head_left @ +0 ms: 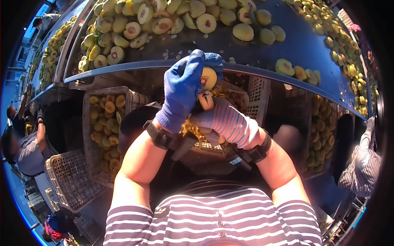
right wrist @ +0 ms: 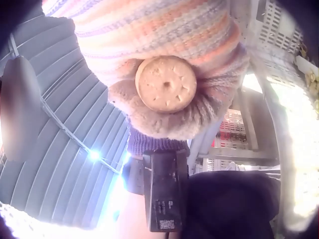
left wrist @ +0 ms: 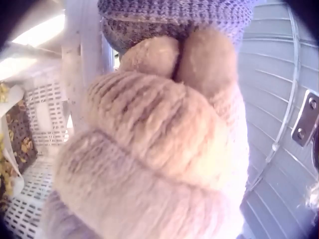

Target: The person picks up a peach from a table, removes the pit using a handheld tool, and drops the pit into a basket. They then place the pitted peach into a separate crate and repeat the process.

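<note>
My left hand (head_left: 178,88), in a blue coated glove, holds a cut yellow peach (head_left: 209,77) with its reddish centre facing up. Just below it, my right hand (head_left: 230,121) wears a striped knit glove and grips a tool with a round wooden handle. The flat end of that handle (right wrist: 166,85) pokes out of the fist in the right wrist view. Its working end is hidden between the hands and the fruit. Curled striped glove fingers (left wrist: 149,134) fill the left wrist view, under the knit cuff (left wrist: 174,15) of the other glove.
Ahead is a metal table (head_left: 262,53) with a raised edge, heaped with peaches, many halved. A crate (head_left: 88,123) of peach halves stands at the left, beside an empty-looking crate (head_left: 76,178). Another crate below the hands holds yellow pieces. Other people work at both sides.
</note>
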Action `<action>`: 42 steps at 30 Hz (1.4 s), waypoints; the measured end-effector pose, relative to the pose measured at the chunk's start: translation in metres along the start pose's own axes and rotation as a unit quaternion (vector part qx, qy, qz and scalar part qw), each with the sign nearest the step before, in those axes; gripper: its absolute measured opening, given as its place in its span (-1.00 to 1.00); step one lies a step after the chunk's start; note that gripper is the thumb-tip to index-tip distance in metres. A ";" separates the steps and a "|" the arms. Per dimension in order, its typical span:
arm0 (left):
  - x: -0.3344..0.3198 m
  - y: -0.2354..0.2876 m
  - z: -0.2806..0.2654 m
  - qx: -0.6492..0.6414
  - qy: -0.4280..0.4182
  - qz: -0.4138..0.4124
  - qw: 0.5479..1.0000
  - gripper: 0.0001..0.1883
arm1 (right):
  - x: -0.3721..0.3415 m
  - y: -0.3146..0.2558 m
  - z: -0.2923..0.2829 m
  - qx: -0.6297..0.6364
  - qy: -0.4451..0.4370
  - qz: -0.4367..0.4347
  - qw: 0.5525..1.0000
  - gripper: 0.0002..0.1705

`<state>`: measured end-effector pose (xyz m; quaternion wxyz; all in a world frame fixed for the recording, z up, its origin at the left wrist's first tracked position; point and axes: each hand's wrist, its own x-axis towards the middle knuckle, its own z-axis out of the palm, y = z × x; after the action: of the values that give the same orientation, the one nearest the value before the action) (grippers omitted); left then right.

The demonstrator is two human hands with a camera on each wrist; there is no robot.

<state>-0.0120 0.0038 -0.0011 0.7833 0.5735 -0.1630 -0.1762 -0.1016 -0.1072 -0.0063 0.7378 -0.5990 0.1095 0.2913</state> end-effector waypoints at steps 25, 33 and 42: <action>-0.005 0.004 0.008 -0.099 -0.285 -0.100 0.948 -0.52 | -0.054 0.012 -0.015 0.174 -0.141 0.036 0.974 -0.81; -0.018 -0.005 -0.025 -0.310 -0.134 -0.147 0.930 -0.34 | -0.076 0.022 -0.036 -0.180 0.002 0.068 0.981 -0.76; -0.116 0.107 -0.202 0.653 0.223 0.003 0.724 -0.60 | -0.083 0.024 -0.034 -0.259 -0.007 0.047 0.965 -0.71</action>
<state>-0.0128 0.2580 0.0368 0.2292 0.9654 -0.0596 0.1090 -0.1753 -0.1619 0.0077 0.5434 -0.7620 0.0534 0.3482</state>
